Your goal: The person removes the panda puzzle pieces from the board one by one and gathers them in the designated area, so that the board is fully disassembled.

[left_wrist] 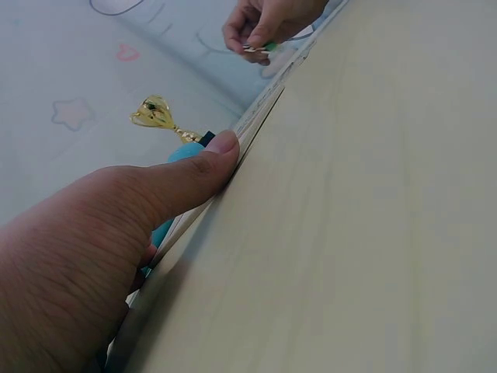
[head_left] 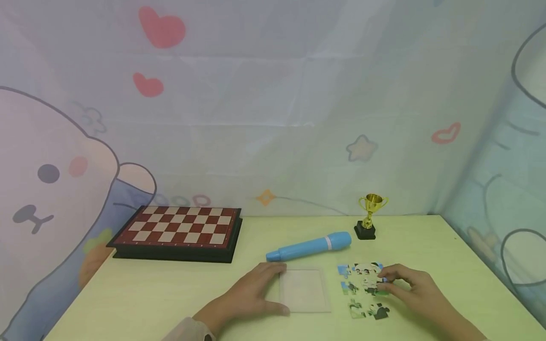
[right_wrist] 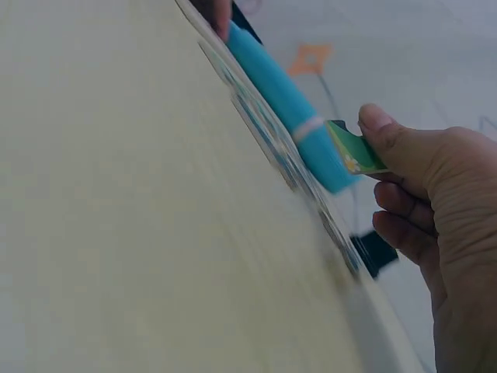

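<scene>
Pinching a green puzzle piece (right_wrist: 353, 151) between thumb and fingers, our right hand (head_left: 411, 284) hovers at the right edge of the half-built puzzle (head_left: 363, 289) (near right on the table (head_left: 149, 293)). Our left hand (head_left: 251, 296) rests flat, fingers relaxed, touching the clear tray (head_left: 304, 290) just left of the puzzle. Farther off lie a blue pen (head_left: 309, 246), a trophy (head_left: 370, 216) and a chessboard (head_left: 179, 231).

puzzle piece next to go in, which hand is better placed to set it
Right, most likely. The right hand already pinches a green puzzle piece at the puzzle. The left hand rests on the clear tray, steadying it.
</scene>
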A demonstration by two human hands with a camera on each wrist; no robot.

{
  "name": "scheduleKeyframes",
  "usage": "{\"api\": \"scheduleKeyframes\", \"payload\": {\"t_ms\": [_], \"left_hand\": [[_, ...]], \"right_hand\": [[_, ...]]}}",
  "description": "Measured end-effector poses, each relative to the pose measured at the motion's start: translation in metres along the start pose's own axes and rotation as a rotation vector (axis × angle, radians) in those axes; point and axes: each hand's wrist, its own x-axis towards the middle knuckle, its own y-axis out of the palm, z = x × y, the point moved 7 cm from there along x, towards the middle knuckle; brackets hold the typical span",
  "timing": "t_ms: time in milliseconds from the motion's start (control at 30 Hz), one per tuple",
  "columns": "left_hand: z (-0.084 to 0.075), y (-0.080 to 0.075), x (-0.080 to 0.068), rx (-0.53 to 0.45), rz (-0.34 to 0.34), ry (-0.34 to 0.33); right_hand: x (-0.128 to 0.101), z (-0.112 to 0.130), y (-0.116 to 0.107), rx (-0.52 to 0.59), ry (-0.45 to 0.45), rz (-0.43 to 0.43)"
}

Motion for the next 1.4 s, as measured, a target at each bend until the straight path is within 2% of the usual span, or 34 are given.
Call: {"api": "scheduleKeyframes", "payload": {"t_ms": [167,300,400,500,767,933,1000,1133,1400], "left_hand": [[0.001,0.0,0.0,-0.004,0.011,-0.012],[0.0,0.0,0.0,-0.007,0.007,-0.01],[0.0,0.0,0.001,-0.005,0.005,-0.007],[0.0,0.0,0.0,-0.009,0.006,-0.006],[0.001,-0.001,0.0,-0.019,0.002,-0.007],[0.001,-0.001,0.0,-0.024,0.004,-0.015],[0.001,-0.001,0.0,-0.023,0.003,-0.013],[0.001,-0.002,0.001,-0.02,0.003,-0.014],[0.001,-0.002,0.001,-0.021,-0.005,-0.005]], "right_hand": [[-0.02,-0.024,-0.017,0.056,0.158,0.055],[-0.029,-0.035,-0.019,0.127,0.218,0.136],[-0.031,-0.035,-0.017,0.179,0.185,0.18],[-0.031,-0.03,-0.015,0.223,0.103,0.205],[-0.03,-0.023,-0.013,0.235,-0.06,0.203],[-0.029,-0.023,-0.01,0.279,-0.165,0.205],[-0.029,-0.023,-0.009,0.262,-0.175,0.202],[-0.027,-0.022,-0.009,0.208,-0.13,0.195],[-0.03,-0.027,-0.006,0.24,-0.097,0.194]]}}
